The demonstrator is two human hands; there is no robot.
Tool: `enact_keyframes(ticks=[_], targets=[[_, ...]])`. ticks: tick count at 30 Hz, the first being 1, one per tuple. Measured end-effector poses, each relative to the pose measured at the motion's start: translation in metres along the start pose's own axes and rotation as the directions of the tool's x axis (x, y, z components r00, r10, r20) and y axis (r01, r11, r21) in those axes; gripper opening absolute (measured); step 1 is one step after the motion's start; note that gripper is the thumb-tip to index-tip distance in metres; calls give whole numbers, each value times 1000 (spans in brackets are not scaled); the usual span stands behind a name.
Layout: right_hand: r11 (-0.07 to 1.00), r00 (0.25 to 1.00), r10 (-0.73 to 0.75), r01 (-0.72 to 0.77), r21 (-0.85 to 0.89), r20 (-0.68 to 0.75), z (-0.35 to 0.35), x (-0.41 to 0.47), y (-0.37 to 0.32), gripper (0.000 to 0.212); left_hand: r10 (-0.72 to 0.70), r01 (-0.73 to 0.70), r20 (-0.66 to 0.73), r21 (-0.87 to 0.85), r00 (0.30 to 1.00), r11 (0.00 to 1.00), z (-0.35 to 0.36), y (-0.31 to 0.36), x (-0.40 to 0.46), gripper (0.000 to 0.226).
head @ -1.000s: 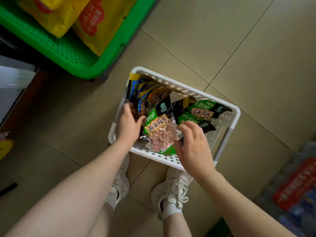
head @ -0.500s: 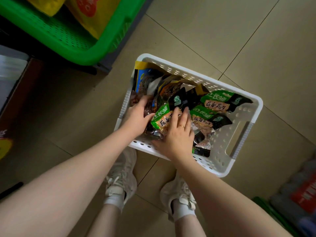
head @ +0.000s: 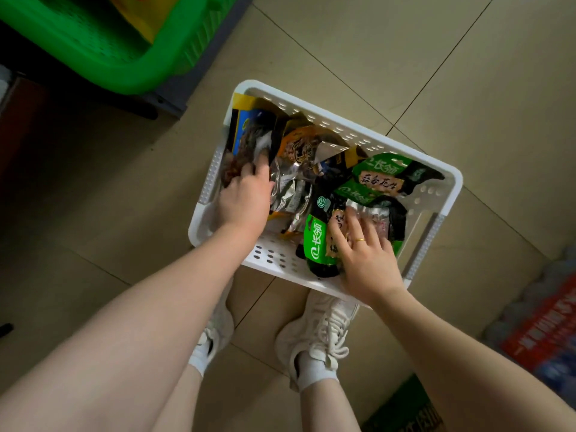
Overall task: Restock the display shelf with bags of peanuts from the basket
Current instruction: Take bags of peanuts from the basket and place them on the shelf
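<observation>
A white perforated basket [head: 448, 182] stands on the tiled floor in front of my feet. It holds several snack bags: green-and-black peanut bags [head: 388, 179] at the right, silver, orange and blue bags at the left. My right hand [head: 363, 257] lies with spread fingers on a green peanut bag [head: 316, 241] near the basket's front wall. My left hand [head: 244, 198] reaches into the left side, its fingertips buried among the blue bag [head: 252, 129] and the silver bag [head: 290, 188]; its grip is hidden.
A green plastic shelf tray [head: 103, 54] with yellow bags juts out at the upper left. A wrapped pack of bottles with a red label [head: 542, 332] sits at the right edge. My white shoes [head: 318, 335] stand just below the basket.
The view drew closer to the basket. My right hand slid right and down onto the green peanut bag at the front. My left hand moved deeper into the bags at the left.
</observation>
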State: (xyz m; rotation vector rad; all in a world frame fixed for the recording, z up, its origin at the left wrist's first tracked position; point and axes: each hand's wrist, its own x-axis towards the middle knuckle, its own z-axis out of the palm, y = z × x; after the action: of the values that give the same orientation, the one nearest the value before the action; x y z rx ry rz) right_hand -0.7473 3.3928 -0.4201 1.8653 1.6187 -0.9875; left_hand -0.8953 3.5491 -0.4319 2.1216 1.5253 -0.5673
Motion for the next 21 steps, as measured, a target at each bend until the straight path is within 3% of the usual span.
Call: enact_keyframes(ticks=[6,9,12,15,18,21], targets=[[989,986,8,-32,-142,-166,11,10,-10,61,190,-180,-53,158,980,971,-12,-5,11,51],[990,989,32,-51,-133,-141,9,12,-14,65,307,-291,-74,172,949,941,-21,-7,7,59],[992,994,-13,-2,-129,-108,-1,6,-10,66,433,-401,-204,180,878,898,-31,-11,-1,56],[998,998,-49,48,-51,-31,-31,-7,2,67,524,-475,-278,226,805,850,-59,-12,-17,50],[998,998,-57,57,19,8,-91,-33,5,59,565,-508,-265,256,781,822,-108,-6,-42,37],[971,997,72,-67,231,-13,-161,-78,1,44,573,-506,-311,274,759,818,-175,-5,-70,33]])
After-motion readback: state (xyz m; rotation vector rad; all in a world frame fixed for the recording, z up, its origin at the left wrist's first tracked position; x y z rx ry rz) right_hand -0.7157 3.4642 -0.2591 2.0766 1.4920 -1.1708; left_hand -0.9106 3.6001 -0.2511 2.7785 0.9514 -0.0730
